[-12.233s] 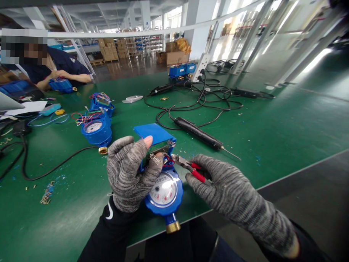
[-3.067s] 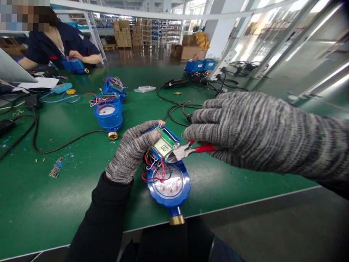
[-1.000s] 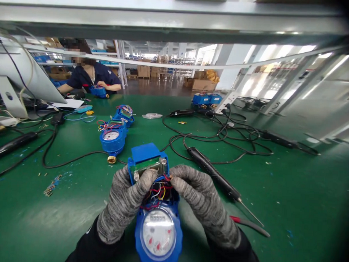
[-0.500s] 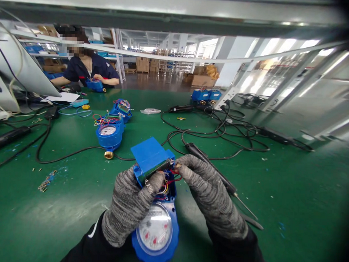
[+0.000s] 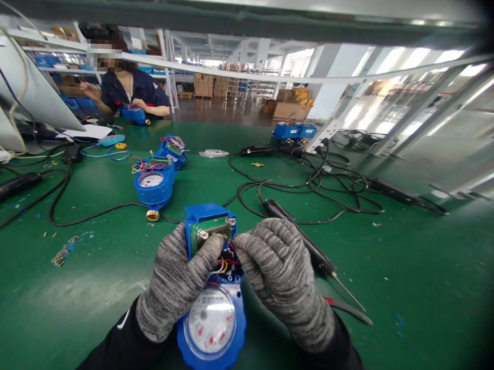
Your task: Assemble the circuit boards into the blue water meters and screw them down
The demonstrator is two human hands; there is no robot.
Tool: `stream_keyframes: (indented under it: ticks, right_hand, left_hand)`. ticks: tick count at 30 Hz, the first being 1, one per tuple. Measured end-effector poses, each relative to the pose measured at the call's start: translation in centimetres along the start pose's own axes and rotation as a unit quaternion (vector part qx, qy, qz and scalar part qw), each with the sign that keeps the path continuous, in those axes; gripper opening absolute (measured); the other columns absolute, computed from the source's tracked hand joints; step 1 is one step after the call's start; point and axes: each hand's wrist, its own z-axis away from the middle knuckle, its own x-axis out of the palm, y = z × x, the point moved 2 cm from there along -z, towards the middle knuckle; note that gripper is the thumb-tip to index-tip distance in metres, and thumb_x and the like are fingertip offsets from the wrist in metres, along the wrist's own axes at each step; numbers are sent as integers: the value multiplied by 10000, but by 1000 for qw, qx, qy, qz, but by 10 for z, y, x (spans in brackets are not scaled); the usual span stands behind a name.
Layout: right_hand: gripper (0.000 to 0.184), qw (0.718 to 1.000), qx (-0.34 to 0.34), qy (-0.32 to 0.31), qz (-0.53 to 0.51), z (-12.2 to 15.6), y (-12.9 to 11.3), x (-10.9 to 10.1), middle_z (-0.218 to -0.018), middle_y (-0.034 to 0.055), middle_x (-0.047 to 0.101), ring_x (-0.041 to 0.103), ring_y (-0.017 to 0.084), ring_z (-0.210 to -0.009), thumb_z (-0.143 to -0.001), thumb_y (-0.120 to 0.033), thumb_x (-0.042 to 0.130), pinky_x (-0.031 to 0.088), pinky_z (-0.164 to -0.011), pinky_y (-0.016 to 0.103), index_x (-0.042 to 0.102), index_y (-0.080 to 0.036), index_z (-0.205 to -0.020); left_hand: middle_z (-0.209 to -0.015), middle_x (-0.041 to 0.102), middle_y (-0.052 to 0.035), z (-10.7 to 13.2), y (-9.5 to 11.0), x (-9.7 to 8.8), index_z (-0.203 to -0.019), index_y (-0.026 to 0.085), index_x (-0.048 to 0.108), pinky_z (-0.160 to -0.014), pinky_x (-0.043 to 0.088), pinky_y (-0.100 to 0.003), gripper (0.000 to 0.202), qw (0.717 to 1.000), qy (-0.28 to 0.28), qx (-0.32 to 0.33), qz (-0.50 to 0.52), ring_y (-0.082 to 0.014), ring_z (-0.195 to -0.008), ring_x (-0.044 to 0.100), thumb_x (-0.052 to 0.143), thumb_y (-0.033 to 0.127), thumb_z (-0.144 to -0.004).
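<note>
A blue water meter (image 5: 212, 318) with a round dial stands in front of me, its upper compartment open and coloured wires (image 5: 228, 265) showing inside. My left hand (image 5: 174, 282), in a grey knit glove, is closed around a blue cover (image 5: 205, 209) carrying a green circuit board (image 5: 196, 234), the thumb pressed on the board. The cover tilts up above the open compartment. My right hand (image 5: 284, 267), also gloved, pinches at the board's right edge beside the wires. Whatever lies between those fingertips is too small to make out.
A black corded tool (image 5: 296, 238) with a thin metal shaft lies right of my hands, a grey curved piece (image 5: 352, 310) beside it. More blue meters (image 5: 153, 187) stand at left and far right. Cables (image 5: 312, 187) loop across the green table. A co-worker (image 5: 128, 92) sits opposite.
The cover has tipped so that its board side now faces me. My right hand has moved slightly left and down, staying at the board's edge. The co-worker's one hand has risen.
</note>
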Motion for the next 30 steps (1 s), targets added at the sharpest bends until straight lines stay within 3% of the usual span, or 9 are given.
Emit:
stream_keyframes:
  ticks: [6, 9, 11, 13, 15, 20, 23, 26, 30]
  right_hand:
    - [143, 998, 52, 2, 37, 2, -8, 8, -868, 121, 664, 577, 286, -869, -857, -105, 513, 471, -831, 515, 631, -111, -937]
    - [142, 989, 134, -6, -62, 6, -2, 6, -916, 99, 652, 581, 249, -899, -896, -151, 506, 471, -879, 467, 620, -129, -977]
    - [127, 955, 214, -65, -196, 9, 6, 5, -941, 55, 645, 593, 201, -896, -925, -220, 512, 495, -849, 380, 608, -176, -995]
    - [113, 901, 270, -133, -313, 11, 12, 5, -949, 15, 640, 600, 168, -890, -940, -271, 510, 505, -802, 315, 596, -218, -989]
    - [102, 874, 292, -152, -356, 11, 14, 5, -939, -3, 635, 598, 157, -889, -940, -288, 510, 497, -797, 301, 590, -231, -967]
    - [81, 925, 272, -66, -258, 10, 8, 10, -913, 18, 616, 575, 172, -889, -887, -264, 570, 457, -843, 337, 598, -197, -923]
    - [86, 925, 281, -52, -250, 11, 8, 12, -906, 23, 614, 570, 172, -874, -898, -260, 552, 452, -829, 337, 597, -190, -920]
    - [118, 877, 321, -103, -343, 11, 14, 11, -862, 0, 611, 570, 152, -821, -927, -294, 535, 461, -761, 295, 592, -201, -883]
    - [132, 802, 341, -149, -467, 9, 20, 8, -861, -16, 613, 574, 137, -818, -920, -332, 573, 466, -718, 253, 608, -207, -894]
  left_hand:
    - [-938, 744, -84, 3, -4, 2, -944, 170, 678, -801, 551, -378, 275, 987, 37, 30, -150, -241, -831, 697, 652, 393, -786]
    - [-937, 746, -71, 2, 0, 2, -981, 175, 681, -788, 555, -357, 289, 993, 23, 14, -117, -231, -833, 699, 654, 389, -789]
    - [-940, 749, -50, 1, 4, 2, -981, 188, 686, -762, 559, -317, 262, 999, -6, -5, -43, -213, -836, 702, 652, 373, -799]
    - [-946, 751, -34, -1, 8, 2, -967, 195, 693, -755, 558, -287, 233, 999, -29, -22, 22, -200, -844, 704, 659, 355, -801]
    - [-951, 752, -29, -2, 9, 2, -973, 197, 696, -768, 554, -282, 230, 998, -34, -28, 45, -199, -856, 704, 670, 341, -795]
    - [-969, 745, -56, -1, 3, 3, -1006, 184, 691, -796, 543, -316, 262, 999, -30, -21, -9, -222, -876, 697, 670, 334, -793]
    - [-996, 740, -50, 1, -1, 4, -1042, 207, 684, -813, 538, -325, 280, 999, -32, -2, -40, -225, -894, 692, 670, 330, -791]
    - [-1012, 740, -30, 3, -1, 4, -1033, 227, 686, -814, 540, -301, 268, 999, -33, -2, -27, -210, -904, 693, 683, 332, -786]
    - [-998, 748, -15, 1, 0, 2, -1011, 227, 698, -790, 548, -260, 239, 995, -52, -38, 76, -191, -895, 701, 691, 322, -792]
